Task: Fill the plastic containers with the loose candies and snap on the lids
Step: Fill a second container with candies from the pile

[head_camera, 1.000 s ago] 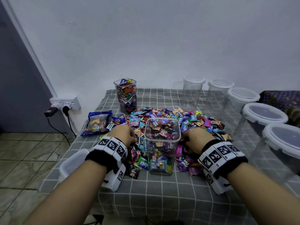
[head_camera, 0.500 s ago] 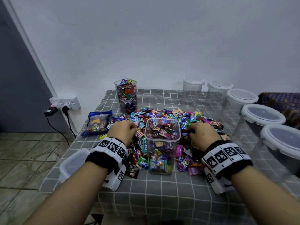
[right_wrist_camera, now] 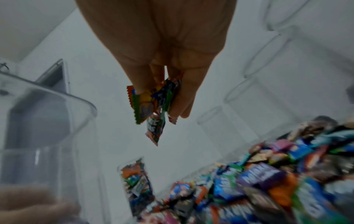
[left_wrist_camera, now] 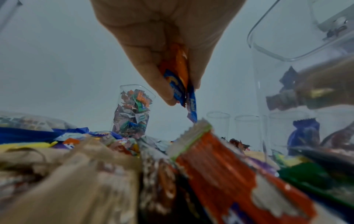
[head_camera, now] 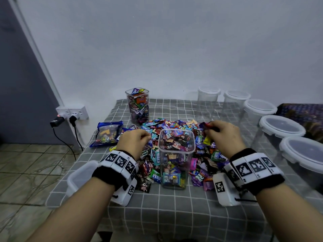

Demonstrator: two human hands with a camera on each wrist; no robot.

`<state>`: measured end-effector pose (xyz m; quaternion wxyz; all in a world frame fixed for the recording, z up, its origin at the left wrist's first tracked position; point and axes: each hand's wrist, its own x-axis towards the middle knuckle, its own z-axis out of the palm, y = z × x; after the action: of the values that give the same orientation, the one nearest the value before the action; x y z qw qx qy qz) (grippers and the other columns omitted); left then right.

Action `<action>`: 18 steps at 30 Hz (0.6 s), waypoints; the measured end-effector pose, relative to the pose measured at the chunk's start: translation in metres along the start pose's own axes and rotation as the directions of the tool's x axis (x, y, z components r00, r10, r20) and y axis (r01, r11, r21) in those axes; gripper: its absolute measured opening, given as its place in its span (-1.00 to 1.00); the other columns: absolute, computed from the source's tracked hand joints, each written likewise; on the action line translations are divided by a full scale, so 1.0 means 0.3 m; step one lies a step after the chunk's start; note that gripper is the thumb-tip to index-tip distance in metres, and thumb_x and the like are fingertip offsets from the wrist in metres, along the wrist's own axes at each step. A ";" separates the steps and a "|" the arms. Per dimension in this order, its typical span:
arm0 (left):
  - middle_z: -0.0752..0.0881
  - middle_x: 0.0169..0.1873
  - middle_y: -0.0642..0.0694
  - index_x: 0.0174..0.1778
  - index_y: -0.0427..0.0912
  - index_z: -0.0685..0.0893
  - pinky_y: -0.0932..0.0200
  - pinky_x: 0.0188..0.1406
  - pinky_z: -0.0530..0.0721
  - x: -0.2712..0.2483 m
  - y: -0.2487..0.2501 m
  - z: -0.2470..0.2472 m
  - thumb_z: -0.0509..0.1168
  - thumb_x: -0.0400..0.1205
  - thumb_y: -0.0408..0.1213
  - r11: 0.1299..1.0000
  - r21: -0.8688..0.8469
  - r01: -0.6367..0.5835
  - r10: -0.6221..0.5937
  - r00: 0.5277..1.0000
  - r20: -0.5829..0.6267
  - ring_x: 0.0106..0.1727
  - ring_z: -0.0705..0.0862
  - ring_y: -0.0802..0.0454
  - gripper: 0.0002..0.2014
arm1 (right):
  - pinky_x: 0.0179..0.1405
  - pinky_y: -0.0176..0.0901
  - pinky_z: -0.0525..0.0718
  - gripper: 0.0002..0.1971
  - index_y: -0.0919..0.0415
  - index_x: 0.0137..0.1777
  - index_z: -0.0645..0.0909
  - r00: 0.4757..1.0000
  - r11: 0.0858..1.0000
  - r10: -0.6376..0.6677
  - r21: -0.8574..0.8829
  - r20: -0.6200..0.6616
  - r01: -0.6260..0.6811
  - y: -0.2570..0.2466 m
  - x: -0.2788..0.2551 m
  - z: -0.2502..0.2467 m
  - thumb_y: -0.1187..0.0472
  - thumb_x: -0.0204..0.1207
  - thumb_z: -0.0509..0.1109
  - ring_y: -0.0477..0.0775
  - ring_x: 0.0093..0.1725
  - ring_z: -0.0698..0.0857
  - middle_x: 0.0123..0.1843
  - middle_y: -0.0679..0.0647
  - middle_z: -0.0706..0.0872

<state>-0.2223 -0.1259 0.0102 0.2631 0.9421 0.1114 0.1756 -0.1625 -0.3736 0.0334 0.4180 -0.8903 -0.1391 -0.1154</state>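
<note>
A clear square container (head_camera: 176, 158), nearly full of wrapped candies, stands open in front of me amid a heap of loose candies (head_camera: 174, 124). My left hand (head_camera: 135, 142) hovers just left of its rim and pinches orange and blue candies (left_wrist_camera: 180, 84). My right hand (head_camera: 221, 135), raised to the right of the rim, grips a small bunch of candies (right_wrist_camera: 153, 106). A second filled container (head_camera: 137, 106) stands open at the back. A square lid (head_camera: 80, 177) lies at the table's left edge under my left wrist.
Several empty round containers with lids (head_camera: 281, 126) line the right side. A blue candy bag (head_camera: 106, 133) lies at the left. The table carries a grey checked cloth (head_camera: 174, 206). A wall socket with plugs (head_camera: 70, 114) is beyond the left edge.
Both hands have lifted out of the candy heap with candies in their fingers and moved up toward the container's rim.
</note>
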 end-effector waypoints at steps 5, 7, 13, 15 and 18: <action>0.80 -0.07 -0.06 0.03 -0.10 0.79 0.22 0.00 0.58 -0.005 0.008 -0.001 0.31 0.64 -0.15 1.000 0.004 -0.020 0.020 0.999 -0.028 -0.03 0.71 0.02 -0.81 | -0.14 0.07 0.64 -0.90 0.18 -0.11 0.74 0.986 0.978 -0.130 0.151 -0.103 0.145 -0.098 -0.001 -0.024 0.33 0.47 0.41 0.18 -0.23 0.65 -0.27 0.17 0.73; 0.80 -0.07 -0.06 0.03 -0.10 0.79 0.23 -0.01 0.56 -0.006 0.010 0.000 0.31 0.64 -0.15 1.000 0.003 -0.021 0.021 0.999 -0.036 -0.02 0.71 0.02 -0.81 | -0.14 0.00 0.63 -0.89 0.15 -0.11 0.74 0.975 0.960 -0.179 0.193 -0.131 0.202 -0.138 -0.010 -0.022 0.34 0.48 0.41 0.15 -0.21 0.66 -0.25 0.13 0.74; 0.80 -0.07 -0.05 0.04 -0.08 0.79 0.24 -0.01 0.55 -0.006 0.010 0.001 0.30 0.65 -0.14 1.000 -0.005 -0.012 0.012 0.999 -0.036 -0.02 0.70 0.03 -0.81 | -0.10 -0.29 0.57 -0.88 0.25 -0.04 0.75 0.929 0.926 -0.351 0.100 -0.121 0.363 -0.203 -0.052 0.007 0.37 0.47 0.43 -0.06 -0.14 0.63 -0.16 -0.04 0.71; 0.80 -0.06 -0.06 0.04 -0.08 0.79 0.24 -0.02 0.54 -0.005 0.009 0.002 0.30 0.65 -0.13 1.000 -0.004 -0.013 0.013 0.999 -0.037 -0.02 0.70 0.03 -0.81 | -0.02 -0.13 0.62 -0.89 0.28 -0.06 0.76 0.906 0.909 -0.412 0.030 -0.101 0.417 -0.200 -0.065 0.018 0.38 0.45 0.44 0.04 -0.08 0.68 -0.09 0.07 0.76; 0.80 -0.06 -0.06 0.05 -0.08 0.78 0.23 0.00 0.55 -0.005 0.008 0.003 0.29 0.65 -0.13 1.000 0.000 -0.022 0.022 0.999 -0.042 -0.01 0.70 0.02 -0.80 | 0.03 -0.25 0.59 -0.89 0.28 -0.08 0.76 0.879 0.882 -0.472 -0.021 -0.074 0.472 -0.194 -0.081 0.034 0.37 0.44 0.43 0.03 -0.05 0.70 -0.05 0.09 0.78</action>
<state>-0.2229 -0.1288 0.0103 0.2590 0.9393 0.1064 0.1981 -0.2043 -0.3337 0.0606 0.3813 -0.8250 -0.3351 -0.2482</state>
